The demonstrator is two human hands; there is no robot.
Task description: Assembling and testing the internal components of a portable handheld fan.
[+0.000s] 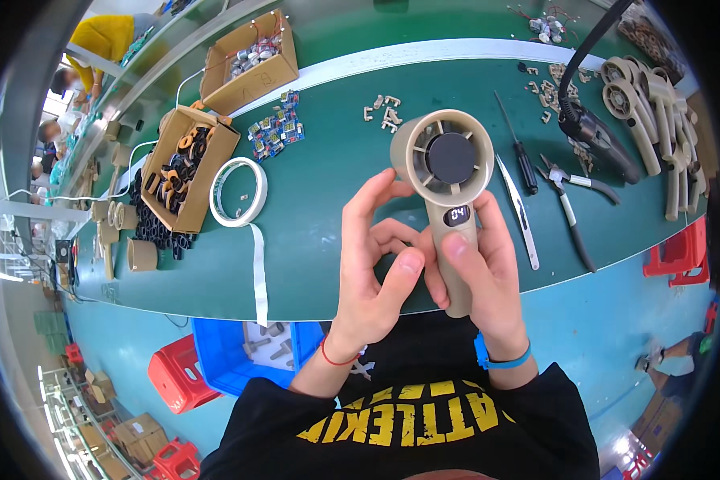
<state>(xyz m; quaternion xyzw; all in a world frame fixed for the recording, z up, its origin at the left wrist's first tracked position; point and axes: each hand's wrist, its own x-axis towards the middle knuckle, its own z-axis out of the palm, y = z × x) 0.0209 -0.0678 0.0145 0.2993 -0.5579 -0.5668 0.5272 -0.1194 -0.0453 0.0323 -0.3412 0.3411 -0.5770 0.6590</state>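
My right hand (488,276) is closed round the handle of a beige handheld fan (448,276), its thumb pressed on the front below a small lit display (457,214). The fan's round head, with a dark centre disc, points up toward me. Close on the left is my left hand (376,264), fingers apart and partly curled, nothing held in it. Its index fingertip is beside the fan head; whether it touches, I cannot tell. To the right of the fan lie tweezers (519,212), a screwdriver (525,166) and pliers (566,200) on the green table (320,200).
Left are a tape roll (259,192), a carton of black and orange parts (154,180), small circuit boards (277,128) and a carton of motors (268,84). Right stand a black clamp-like tool (600,140) and piled beige fan housings (656,120). A blue bin (220,360) sits below the edge.
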